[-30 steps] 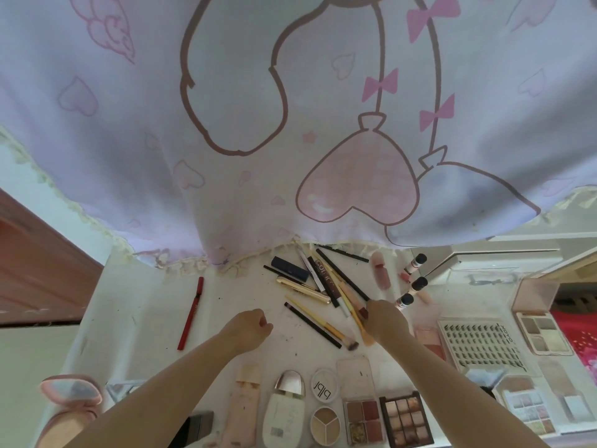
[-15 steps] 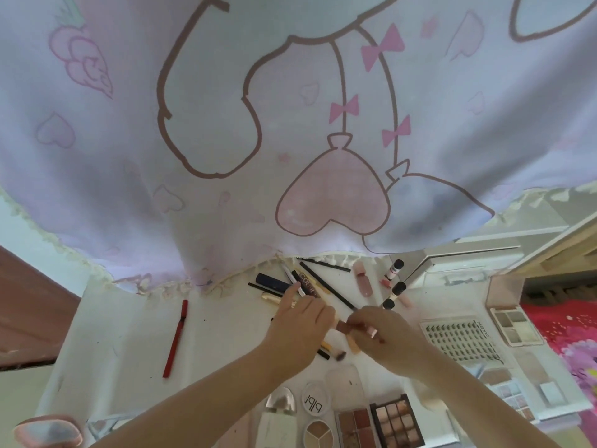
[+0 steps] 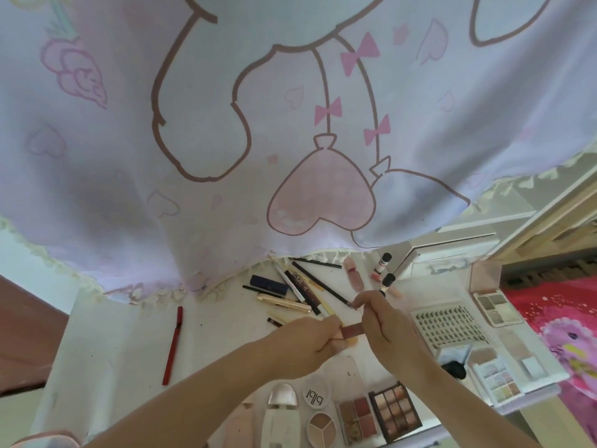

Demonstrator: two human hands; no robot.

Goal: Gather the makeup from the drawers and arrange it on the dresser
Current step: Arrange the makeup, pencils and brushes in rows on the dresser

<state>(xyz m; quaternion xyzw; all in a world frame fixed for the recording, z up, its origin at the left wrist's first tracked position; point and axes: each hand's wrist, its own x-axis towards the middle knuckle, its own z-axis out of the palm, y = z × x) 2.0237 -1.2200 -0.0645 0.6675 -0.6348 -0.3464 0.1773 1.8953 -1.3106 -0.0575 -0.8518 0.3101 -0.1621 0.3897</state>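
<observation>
Both my hands meet over the middle of the white dresser top. Between them is a small dusky-pink lip tube: my left hand pinches its pale end and my right hand grips its other end. Behind my hands lies a heap of pencils and brushes, with a gold tube and a dark blue tube. A red pencil lies alone to the left. Eyeshadow palettes and a round compact sit near the front edge.
A printed pink-and-white curtain hangs over the back of the dresser. A lash tray, small palettes and little bottles fill the right side. A red bedspread lies beyond the right edge.
My left hand moved right from the bare dresser top to meet my right hand. My right hand lifted the pink tube from the heap, and both hands now hold it, a little apart.
</observation>
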